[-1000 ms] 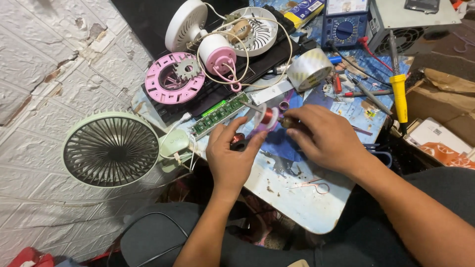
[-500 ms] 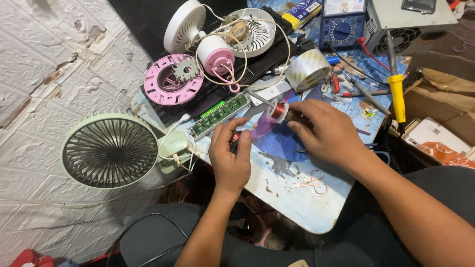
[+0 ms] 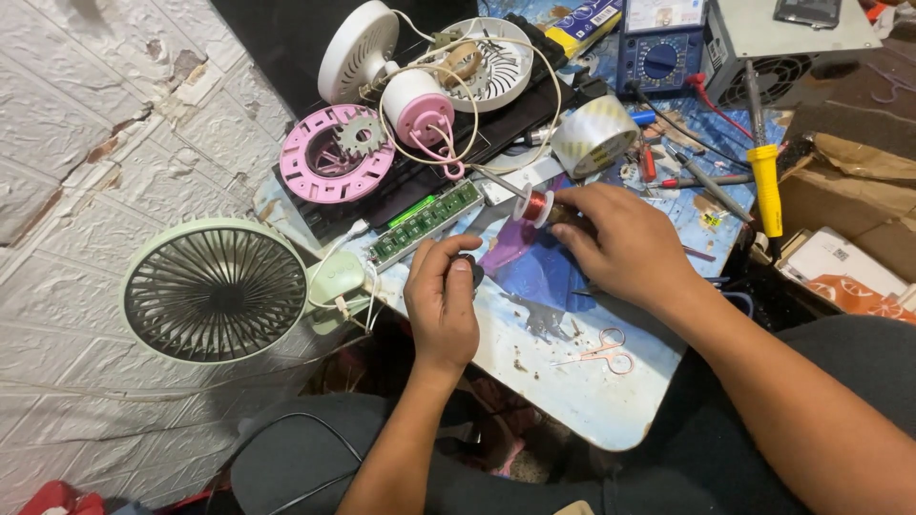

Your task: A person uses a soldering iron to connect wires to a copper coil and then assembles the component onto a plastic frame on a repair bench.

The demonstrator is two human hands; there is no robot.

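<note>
Nearest on the worn, paint-flecked tabletop (image 3: 572, 401), the left hand (image 3: 441, 310) curls closed around a small dark object (image 3: 474, 273). Just beyond it, the right hand (image 3: 625, 250) pinches a glossy copper-wire spool (image 3: 535, 205), beside the long green circuit board (image 3: 425, 221).

Pale green fan (image 3: 218, 291), pink ring (image 3: 336, 153), yellow-handled screwdriver (image 3: 764, 186).

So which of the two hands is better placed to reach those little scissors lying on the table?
The right hand, probably. It holds a spool of reddish wire, and the scissors lie just below its wrist. The left hand, pinching a small dark object, sits farther off and would have to cross over.
</note>
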